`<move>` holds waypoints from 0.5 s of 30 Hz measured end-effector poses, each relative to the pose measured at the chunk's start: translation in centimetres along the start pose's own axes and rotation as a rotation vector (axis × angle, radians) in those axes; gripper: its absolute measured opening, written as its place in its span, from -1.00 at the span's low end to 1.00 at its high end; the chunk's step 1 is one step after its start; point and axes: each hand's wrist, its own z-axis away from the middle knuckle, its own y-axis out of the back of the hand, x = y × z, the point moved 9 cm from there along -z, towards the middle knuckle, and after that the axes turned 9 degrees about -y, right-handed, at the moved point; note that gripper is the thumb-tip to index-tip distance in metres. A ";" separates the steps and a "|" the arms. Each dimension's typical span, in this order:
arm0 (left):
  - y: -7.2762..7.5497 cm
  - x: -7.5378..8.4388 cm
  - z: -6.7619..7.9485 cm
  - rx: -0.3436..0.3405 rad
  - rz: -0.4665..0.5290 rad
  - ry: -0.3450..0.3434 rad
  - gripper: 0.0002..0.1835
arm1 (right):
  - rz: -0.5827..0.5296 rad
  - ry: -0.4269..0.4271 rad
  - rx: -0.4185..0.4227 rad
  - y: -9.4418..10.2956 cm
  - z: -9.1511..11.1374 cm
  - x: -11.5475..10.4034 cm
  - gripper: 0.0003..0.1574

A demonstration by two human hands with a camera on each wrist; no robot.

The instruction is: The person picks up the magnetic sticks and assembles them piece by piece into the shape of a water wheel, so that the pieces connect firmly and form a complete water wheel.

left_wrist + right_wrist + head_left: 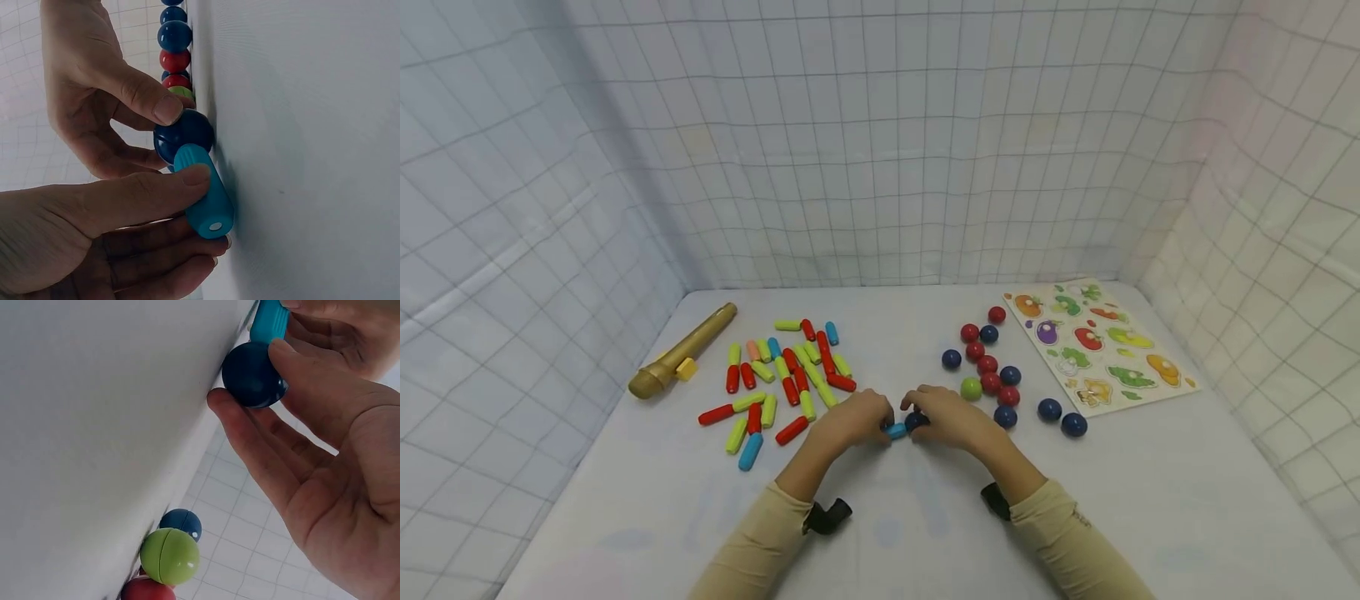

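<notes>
Near the middle of the white table, my left hand (859, 417) pinches a short blue rod (206, 194) between thumb and fingers. My right hand (950, 417) holds a dark blue ball (253, 375), thumb on one side and fingertips on the other. One end of the rod touches the ball in the left wrist view. Both pieces are low, close to the tabletop. A pale disc shows in the rod's free end. To the right of my right hand lies a green ball (971, 388), beside several red balls (990, 383).
Several red, yellow-green and blue rods (801, 379) lie scattered on the left. A gold microphone-shaped thing (685, 350) sits farther left. At right are more dark blue balls (1049, 409) and a board with vegetable pictures (1097, 346). Grid-patterned cloth (895, 150) walls the table (895, 550).
</notes>
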 end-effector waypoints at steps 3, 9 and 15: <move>0.2 -0.2 -0.1 0.019 0.004 0.005 -0.85 | -0.007 -0.005 0.022 0.3 -0.4 0.1 -0.56; 0.5 -1.4 0.1 0.042 0.039 0.051 -0.81 | -0.028 0.015 0.038 0.1 -1.7 0.2 -0.64; 2.9 -4.9 0.8 0.204 -0.021 0.153 -0.77 | -0.061 0.028 0.059 0.5 -2.1 0.8 -0.64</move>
